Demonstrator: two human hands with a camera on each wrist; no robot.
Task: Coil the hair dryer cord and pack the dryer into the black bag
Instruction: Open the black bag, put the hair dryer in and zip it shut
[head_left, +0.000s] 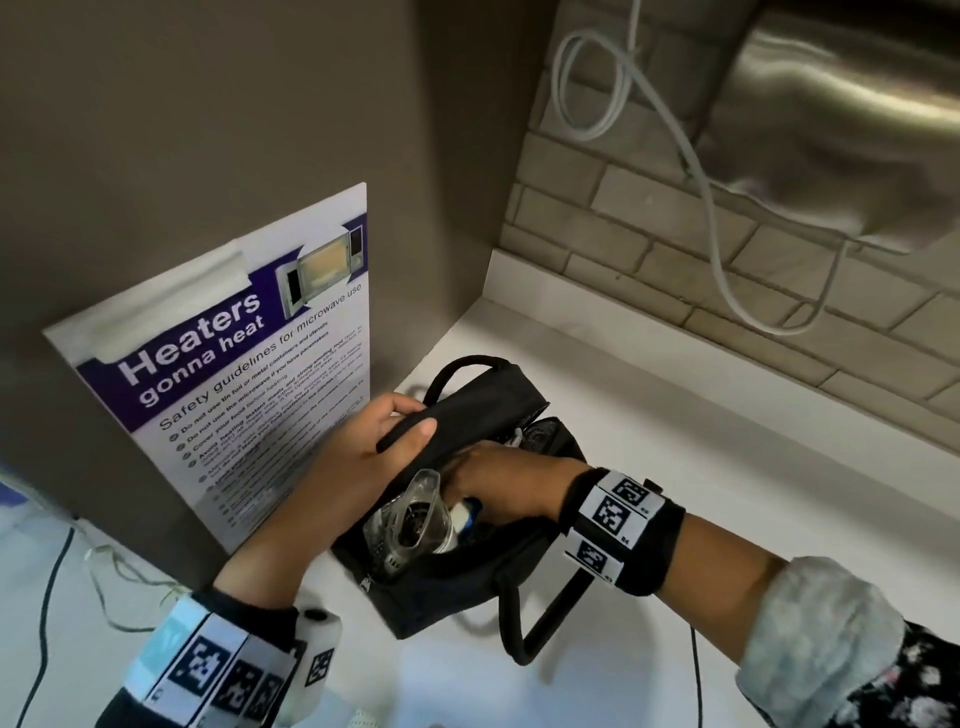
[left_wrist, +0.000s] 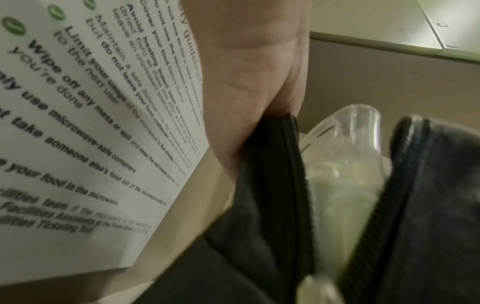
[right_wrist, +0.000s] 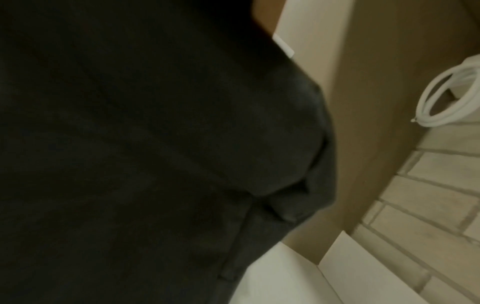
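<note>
The black bag (head_left: 457, 587) stands open on the white counter (head_left: 701, 426). My left hand (head_left: 408, 415) pinches the bag's flap (head_left: 467, 410) between thumb and fingers and holds it up. The hair dryer (head_left: 415, 519) lies inside, its clear nozzle poking out of the near end. My right hand (head_left: 498, 483) reaches into the opening on top of the dryer, with its fingers hidden under the flap. The left wrist view shows my left hand (left_wrist: 246, 82) on the flap's zip edge (left_wrist: 272, 164) beside the clear nozzle (left_wrist: 345, 164). Black bag fabric (right_wrist: 130, 144) fills the right wrist view.
A microwave safety poster (head_left: 234, 389) leans on the brown wall just left of the bag. A white cable (head_left: 597, 83) loops down the tiled wall beside a steel wall unit (head_left: 857, 104). The bag's strap (head_left: 545, 618) lies toward me. A thin black cable (head_left: 47, 597) runs at far left.
</note>
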